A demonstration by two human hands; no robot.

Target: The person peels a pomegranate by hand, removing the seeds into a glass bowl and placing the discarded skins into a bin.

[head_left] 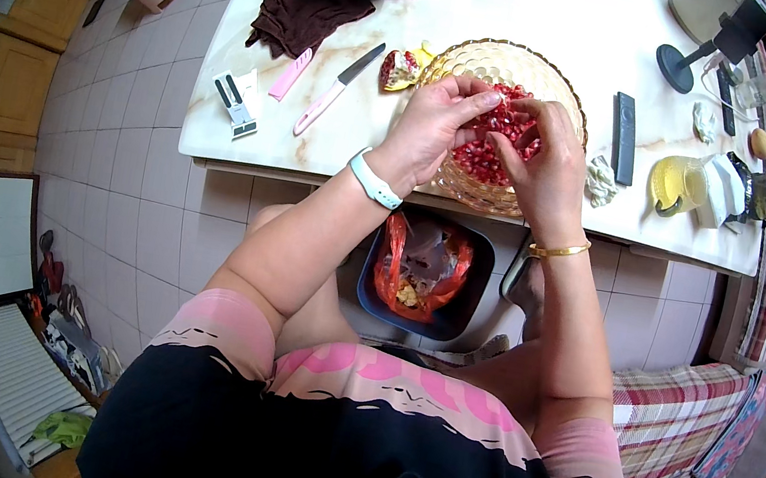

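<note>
Both hands are close together above a woven-looking, clear amber bowl (572,80) holding a heap of red pomegranate seeds (482,162). My left hand (434,128), with a pale blue band at its wrist, has its thumb and fingers pinched together over the seeds. Facing it, my right hand (549,166) curls its fingers inward, a gold bangle at the wrist. Whatever lies between the fingertips is too small and covered to make out. Left of the bowl rests an opened pomegranate piece (397,71) with yellow rind. A knife (339,90) with a pink handle lies farther left.
Below the table edge stands a dark bin (471,304) lined with a red bag (389,265). Left on the table are a brown cloth (304,13), a pink sheath (290,74) and a white slicer-like tool (237,105). Rightward are a dark bar (624,138), crumpled tissue (601,181) and a yellow-tinted jug (673,183).
</note>
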